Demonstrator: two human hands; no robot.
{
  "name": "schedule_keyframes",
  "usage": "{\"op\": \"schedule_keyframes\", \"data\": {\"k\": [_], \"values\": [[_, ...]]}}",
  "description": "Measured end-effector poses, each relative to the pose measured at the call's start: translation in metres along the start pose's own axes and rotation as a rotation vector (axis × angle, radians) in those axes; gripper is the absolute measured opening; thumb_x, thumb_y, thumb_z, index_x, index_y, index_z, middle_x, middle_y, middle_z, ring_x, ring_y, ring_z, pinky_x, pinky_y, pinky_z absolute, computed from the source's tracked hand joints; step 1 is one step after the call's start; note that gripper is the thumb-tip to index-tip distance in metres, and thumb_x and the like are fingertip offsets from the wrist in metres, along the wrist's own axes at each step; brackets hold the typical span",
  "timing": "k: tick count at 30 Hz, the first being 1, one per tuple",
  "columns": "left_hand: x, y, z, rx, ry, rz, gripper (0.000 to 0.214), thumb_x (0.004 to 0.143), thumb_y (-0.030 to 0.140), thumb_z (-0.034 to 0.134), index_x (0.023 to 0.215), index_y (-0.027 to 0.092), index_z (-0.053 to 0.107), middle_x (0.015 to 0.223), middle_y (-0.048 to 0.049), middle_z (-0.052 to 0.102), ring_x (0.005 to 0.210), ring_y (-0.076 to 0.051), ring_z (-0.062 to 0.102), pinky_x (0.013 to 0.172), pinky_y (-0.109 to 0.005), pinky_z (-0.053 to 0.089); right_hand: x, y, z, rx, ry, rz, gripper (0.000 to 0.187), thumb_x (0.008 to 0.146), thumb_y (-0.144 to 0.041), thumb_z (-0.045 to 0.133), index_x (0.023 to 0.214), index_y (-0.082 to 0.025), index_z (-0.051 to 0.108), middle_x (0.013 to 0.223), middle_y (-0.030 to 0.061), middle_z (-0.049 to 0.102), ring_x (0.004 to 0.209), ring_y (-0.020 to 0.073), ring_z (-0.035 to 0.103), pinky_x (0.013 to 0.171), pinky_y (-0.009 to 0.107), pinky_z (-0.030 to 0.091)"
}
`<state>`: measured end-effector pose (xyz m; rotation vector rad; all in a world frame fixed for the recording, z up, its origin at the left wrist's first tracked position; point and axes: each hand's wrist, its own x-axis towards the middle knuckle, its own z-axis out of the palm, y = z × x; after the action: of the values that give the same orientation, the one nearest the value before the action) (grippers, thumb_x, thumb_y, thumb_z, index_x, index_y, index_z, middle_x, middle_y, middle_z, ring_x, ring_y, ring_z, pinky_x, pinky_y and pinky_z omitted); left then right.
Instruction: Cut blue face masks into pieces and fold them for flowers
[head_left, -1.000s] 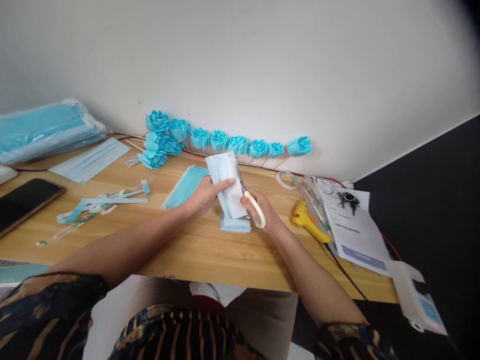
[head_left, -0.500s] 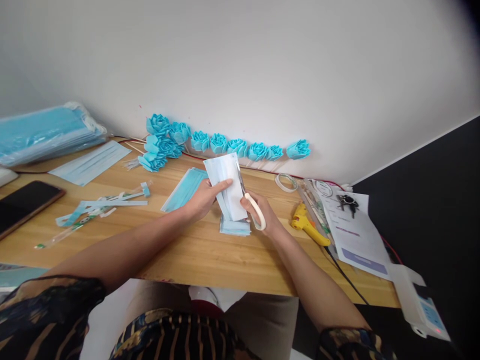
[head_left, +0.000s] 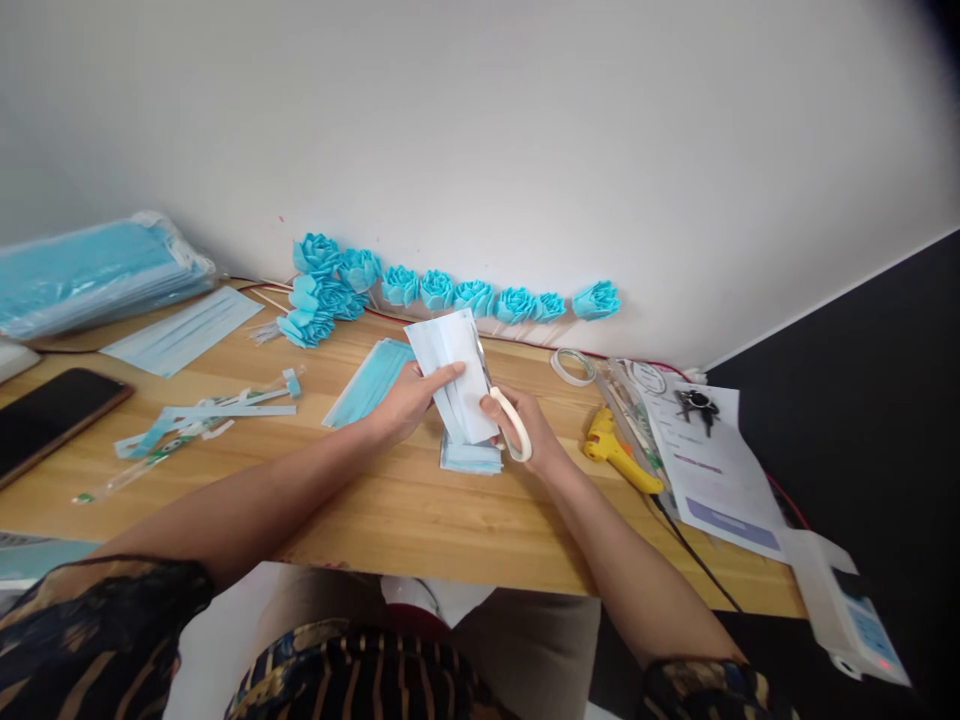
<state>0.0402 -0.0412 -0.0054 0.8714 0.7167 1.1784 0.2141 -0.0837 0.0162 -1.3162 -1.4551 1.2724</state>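
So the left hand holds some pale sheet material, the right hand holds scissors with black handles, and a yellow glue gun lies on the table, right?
Not quite: the handles of the scissors are white, not black, as the head view shows. The left hand does hold pale sheet material, the right hand holds the scissors, and a yellow glue gun lies on the table.

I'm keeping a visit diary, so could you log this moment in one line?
left hand: holds pale sheet | right hand: holds scissors, along sheet's edge
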Motion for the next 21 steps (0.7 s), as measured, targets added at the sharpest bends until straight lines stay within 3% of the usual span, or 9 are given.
{"op": "schedule_keyframes", "data": {"k": [21], "values": [[-0.0005, 0.0053, 0.0024, -0.006, 0.023, -0.038, 0.041, 0.066, 0.042, 0.090, 0.092, 0.013, 0.076, 0.095, -0.0109, 0.079, 0.084, -0.025, 0.072, 0.078, -0.035, 0.056, -0.0018, -0.0083, 0.0045, 0.029, 0.054, 0.037, 0.051, 0.063, -0.064, 0.083, 0.067, -0.020, 0.057, 0.053, -0.0049, 0.051, 0.039, 0.0087, 0.044, 0.036, 0.024, 0.035]]}}
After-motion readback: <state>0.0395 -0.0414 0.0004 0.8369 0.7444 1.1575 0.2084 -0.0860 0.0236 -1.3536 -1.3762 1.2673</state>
